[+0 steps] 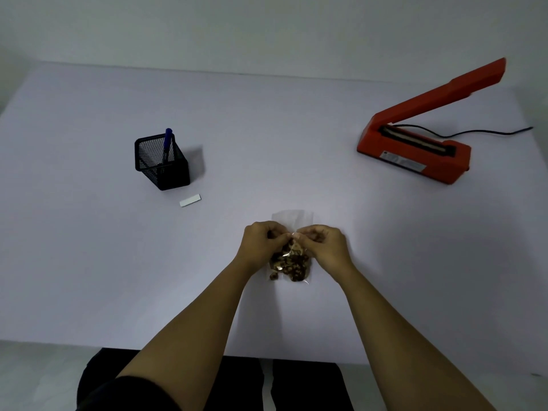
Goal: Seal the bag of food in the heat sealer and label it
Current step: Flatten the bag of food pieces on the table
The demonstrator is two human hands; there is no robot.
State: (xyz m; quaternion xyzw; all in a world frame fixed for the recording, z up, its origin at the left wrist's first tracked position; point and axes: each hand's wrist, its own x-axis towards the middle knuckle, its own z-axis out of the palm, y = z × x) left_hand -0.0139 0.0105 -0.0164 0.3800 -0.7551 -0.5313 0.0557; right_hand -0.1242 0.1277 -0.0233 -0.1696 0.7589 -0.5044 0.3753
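A clear plastic bag of brown food pieces [292, 264] lies on the white table [267, 129] in front of me. My left hand [261, 240] and my right hand [323, 243] pinch the bag near its middle from either side, fingers closed on the plastic. The bag's empty top part sticks out beyond my hands. An orange heat sealer [415, 149] stands at the far right with its arm raised. A small white label [190, 200] lies left of the bag.
A black mesh pen holder [161, 163] with a blue pen [167, 143] stands at the left, just behind the label. The sealer's black cable [486, 132] runs off to the right. The table's near edge is close to my body.
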